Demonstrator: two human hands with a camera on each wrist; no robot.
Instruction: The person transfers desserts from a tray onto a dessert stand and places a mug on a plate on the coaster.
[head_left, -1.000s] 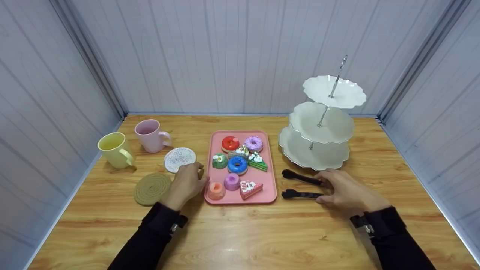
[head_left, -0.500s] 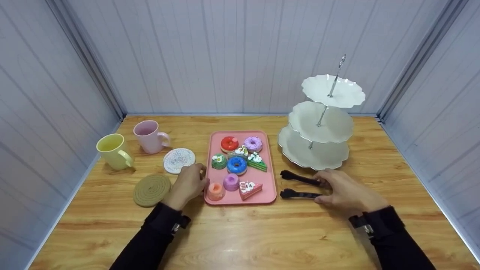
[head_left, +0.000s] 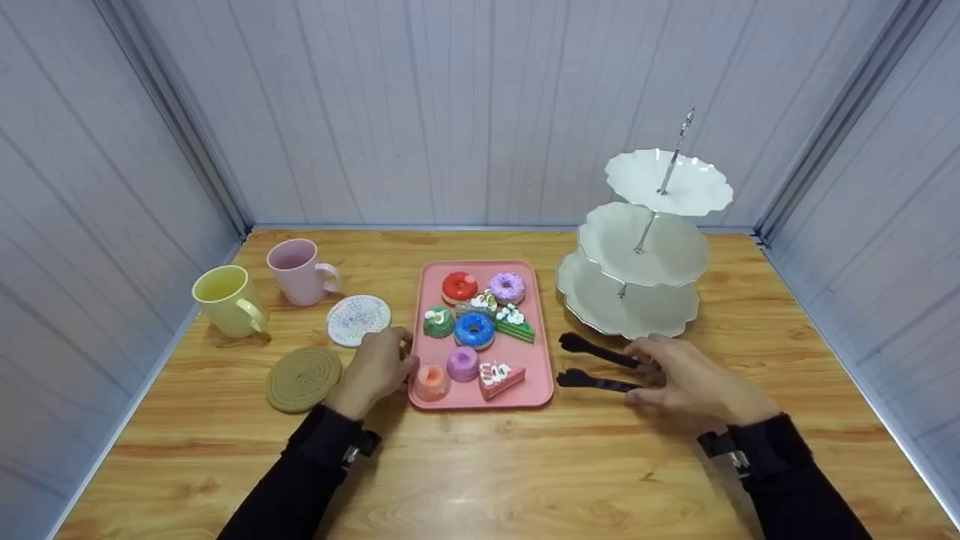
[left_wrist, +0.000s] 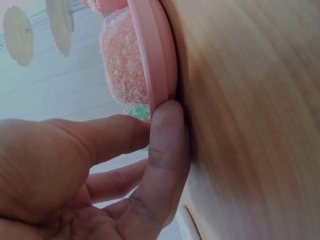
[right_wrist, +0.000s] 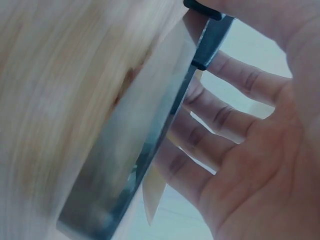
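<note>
Around the black tongs (head_left: 600, 351), the right hand (head_left: 681, 379) closes its grip, their tips slightly higher than a moment ago (likely lifted, so seemingly under control). Beyond, the left hand (head_left: 375, 367) pinches the pink tray's (head_left: 519, 355) left edge.

Between the left hand (head_left: 371, 371) and right hand (head_left: 688, 380), the pink tray (head_left: 537, 364) and black serving tongs (head_left: 600, 350) block a straight path; nearer than both hands, bare tabletop (head_left: 510, 472) leaves passage. A three-tier cake stand (head_left: 667, 255) bars the way just beyond the right hand.
</note>
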